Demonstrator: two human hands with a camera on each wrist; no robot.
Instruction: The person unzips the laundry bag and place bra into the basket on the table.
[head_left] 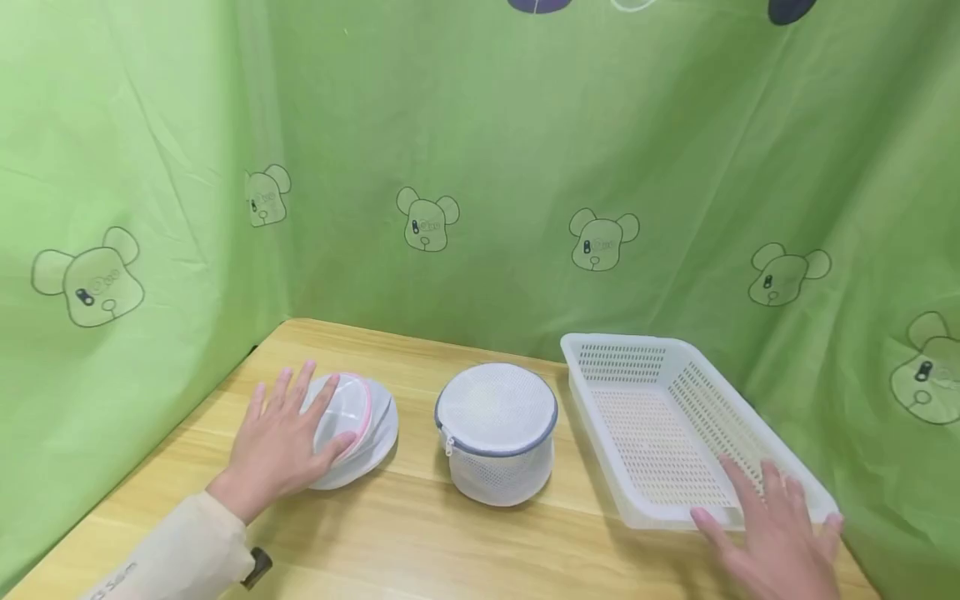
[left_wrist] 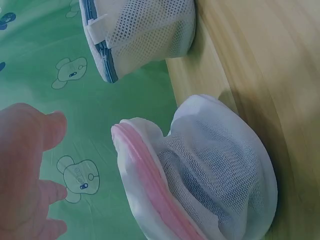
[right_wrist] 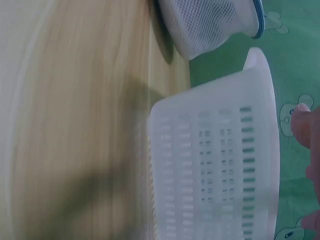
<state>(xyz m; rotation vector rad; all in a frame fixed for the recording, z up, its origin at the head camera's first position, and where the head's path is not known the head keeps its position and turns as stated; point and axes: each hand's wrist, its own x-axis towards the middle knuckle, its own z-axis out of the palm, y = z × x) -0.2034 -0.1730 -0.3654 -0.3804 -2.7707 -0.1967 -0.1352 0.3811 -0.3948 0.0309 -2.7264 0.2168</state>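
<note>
My left hand (head_left: 277, 446) is spread over a white mesh laundry bag (head_left: 384, 425) with a pink zipper band, at the left of the table. In the left wrist view this mesh bag (left_wrist: 220, 160) looks partly collapsed, and the fingers stand apart from it. A round white mesh laundry bag (head_left: 498, 417) with a blue-grey zipper stands upright in the middle. Fingers spread, my right hand (head_left: 776, 525) hovers over the near end of a white plastic basket (head_left: 600, 467). The right wrist view shows the basket's slotted wall (right_wrist: 215, 160) with the fingertips beyond its rim.
The wooden table (head_left: 420, 550) carries all these things. A green curtain (head_left: 495, 125) with printed bear heads hangs behind and along both sides. The basket's long side lies just right of the round bag, near the table's right edge.
</note>
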